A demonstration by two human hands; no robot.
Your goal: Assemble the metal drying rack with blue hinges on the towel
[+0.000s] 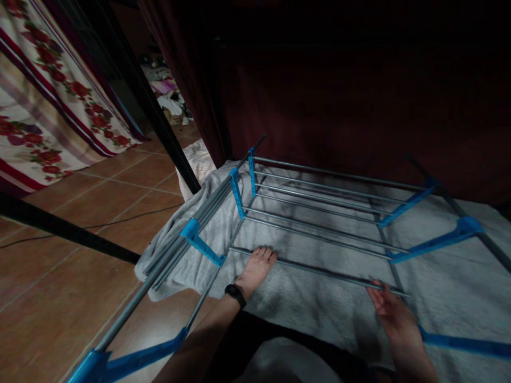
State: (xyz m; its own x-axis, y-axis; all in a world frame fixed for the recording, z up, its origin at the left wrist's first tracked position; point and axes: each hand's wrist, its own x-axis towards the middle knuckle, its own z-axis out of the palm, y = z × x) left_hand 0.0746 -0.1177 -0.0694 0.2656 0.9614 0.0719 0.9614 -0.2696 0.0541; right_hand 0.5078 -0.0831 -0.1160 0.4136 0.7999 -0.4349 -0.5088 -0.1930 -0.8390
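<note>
A loose grey metal rod [319, 270] lies crosswise in front of me, between the two sides of a rack frame. Near the rod's left end my left hand [260, 266], with a black band on its wrist, is closed over it. My right hand [389, 306] has its fingers round the rod near the right end. Blue plastic brackets join the frame, among them a left bracket [203, 244] and a right bracket [435, 242]. Beyond the rod, several fitted crossbars [319, 231] span the rack.
More grey rods [175, 255] lie bunched along the left side. Under the rack is a grey blanket [319, 247]. Dark posts [159, 111] and a tiled floor [115, 197] with a black cable [131, 214] are at left, near a floral curtain [43, 90]. A dark red cloth [339, 117] hangs behind.
</note>
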